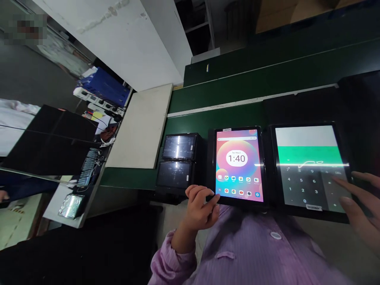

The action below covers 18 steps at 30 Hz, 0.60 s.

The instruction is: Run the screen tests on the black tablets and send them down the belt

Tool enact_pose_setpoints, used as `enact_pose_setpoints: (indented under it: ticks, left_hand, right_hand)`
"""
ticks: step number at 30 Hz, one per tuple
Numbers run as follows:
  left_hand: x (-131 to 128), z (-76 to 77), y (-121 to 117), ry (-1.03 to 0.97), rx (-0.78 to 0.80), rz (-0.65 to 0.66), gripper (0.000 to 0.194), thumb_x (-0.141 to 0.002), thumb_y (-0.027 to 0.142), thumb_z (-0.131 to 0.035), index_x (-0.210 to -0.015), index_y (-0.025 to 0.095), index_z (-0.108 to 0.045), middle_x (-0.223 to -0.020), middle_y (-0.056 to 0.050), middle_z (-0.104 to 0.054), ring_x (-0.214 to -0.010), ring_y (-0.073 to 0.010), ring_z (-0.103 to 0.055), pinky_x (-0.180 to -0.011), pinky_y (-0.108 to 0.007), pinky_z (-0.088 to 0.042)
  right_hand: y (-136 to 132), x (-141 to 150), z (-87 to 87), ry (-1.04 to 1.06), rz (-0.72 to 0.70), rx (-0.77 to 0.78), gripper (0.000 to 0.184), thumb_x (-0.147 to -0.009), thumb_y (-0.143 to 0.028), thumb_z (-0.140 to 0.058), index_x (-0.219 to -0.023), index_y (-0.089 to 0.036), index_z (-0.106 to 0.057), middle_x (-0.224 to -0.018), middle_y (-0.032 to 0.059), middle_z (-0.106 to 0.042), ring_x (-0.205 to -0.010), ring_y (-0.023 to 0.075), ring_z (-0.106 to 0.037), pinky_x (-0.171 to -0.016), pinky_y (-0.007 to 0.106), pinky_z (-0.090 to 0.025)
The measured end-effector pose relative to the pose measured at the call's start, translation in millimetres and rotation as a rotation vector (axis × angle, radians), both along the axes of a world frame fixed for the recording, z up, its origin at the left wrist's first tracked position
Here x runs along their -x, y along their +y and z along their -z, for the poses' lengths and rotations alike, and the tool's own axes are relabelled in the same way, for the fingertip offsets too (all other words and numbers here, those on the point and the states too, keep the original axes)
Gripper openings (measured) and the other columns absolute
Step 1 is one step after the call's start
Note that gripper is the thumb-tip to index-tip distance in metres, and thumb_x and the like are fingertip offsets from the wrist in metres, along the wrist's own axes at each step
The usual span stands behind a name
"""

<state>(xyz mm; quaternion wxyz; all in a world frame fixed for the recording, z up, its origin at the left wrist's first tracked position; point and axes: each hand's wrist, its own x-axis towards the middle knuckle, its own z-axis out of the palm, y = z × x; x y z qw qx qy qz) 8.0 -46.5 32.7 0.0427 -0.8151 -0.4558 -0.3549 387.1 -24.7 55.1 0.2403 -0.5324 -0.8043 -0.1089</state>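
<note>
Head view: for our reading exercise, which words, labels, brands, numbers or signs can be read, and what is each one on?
"Sat, May 2": colourful tablet, inside the white oval; last part hazy.
"1:40": same oval.
"7 8 9", "4 5 6", "1 2 3", "0": number keys on the calculator tablet.
Too small or blurred: names under the app icons; white stickers.

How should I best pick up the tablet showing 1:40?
Probably pinch the tablet by its dark bottom border, coming from the wearer's side. It is a flat slab lying face up with that edge toward the body, while the calculator tablet sits close on its right. The left hand is at the lower left corner.
</note>
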Motion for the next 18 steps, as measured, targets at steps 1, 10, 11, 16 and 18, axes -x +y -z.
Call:
enact_pose_setpoints:
  ticks: [1, 10, 11, 16, 18]
  left_hand:
    - [1.3, 1.9, -0.9, -0.001, -0.007, -0.007, 0.024, -0.088, 0.02, -0.05, -0.099, 0.021, -0.071, -0.085, -0.005, -0.058, -0.088, -0.0208, -0.052, -0.082, -0.038, -0.042]
    - [6.6, 18.9, 0.3, -0.05, 0.052, -0.013, 0.029, -0.094, 0.028, -0.05, -0.109, 0.027, -0.074, -0.09, -0.006, -0.06, -0.092, -0.0207, -0.054, -0.084, -0.038, -0.043]
    - [7.5, 20.1, 0.8, -0.083, 0.055, -0.024, 0.03, -0.095, 0.029, -0.048, -0.11, 0.027, -0.074, -0.093, -0.006, -0.058, -0.092, -0.0209, -0.054, -0.084, -0.038, -0.044]
    - [7.8, 27.2, 12.8, -0.322, 0.161, -0.166, 0.033, -0.1, 0.03, -0.044, -0.124, 0.024, -0.066, -0.112, -0.009, -0.054, -0.101, -0.0211, -0.056, -0.085, -0.036, -0.05]
    - [4.8, 32.0, 23.6, -0.416, 0.255, -0.212, 0.034, -0.101, 0.032, -0.046, -0.131, 0.025, -0.061, -0.121, -0.011, -0.056, -0.11, -0.022, -0.058, -0.092, -0.038, -0.051]
  right_hand:
    - [-0.5, 0.1, 0.2, -0.004, 0.003, 0.003, 0.041, -0.105, -0.038, -0.037, -0.142, -0.029, -0.049, -0.111, 0.0161, -0.059, -0.1, 0.0328, -0.061, -0.071, 0.046, -0.044]
    - [1.3, 3.4, 0.2, -0.009, 0.011, 0.014, 0.029, -0.104, -0.04, -0.037, -0.112, -0.024, -0.06, -0.112, 0.0159, -0.06, -0.089, 0.0291, -0.062, -0.067, 0.044, -0.043]
    - [1.6, 4.6, -0.4, -0.011, 0.012, 0.007, 0.029, -0.104, -0.04, -0.038, -0.112, -0.023, -0.06, -0.113, 0.0159, -0.06, -0.089, 0.0287, -0.062, -0.068, 0.044, -0.043]
    - [-1.8, 11.0, -3.3, -0.005, 0.02, -0.015, 0.026, -0.104, -0.037, -0.04, -0.113, -0.023, -0.06, -0.115, 0.015, -0.06, -0.089, 0.0271, -0.063, -0.071, 0.042, -0.045]
    - [-4.9, 13.7, -4.0, 0.009, 0.048, 0.007, 0.026, -0.104, -0.037, -0.041, -0.114, -0.023, -0.061, -0.117, 0.0144, -0.06, -0.091, 0.0271, -0.063, -0.071, 0.041, -0.045]
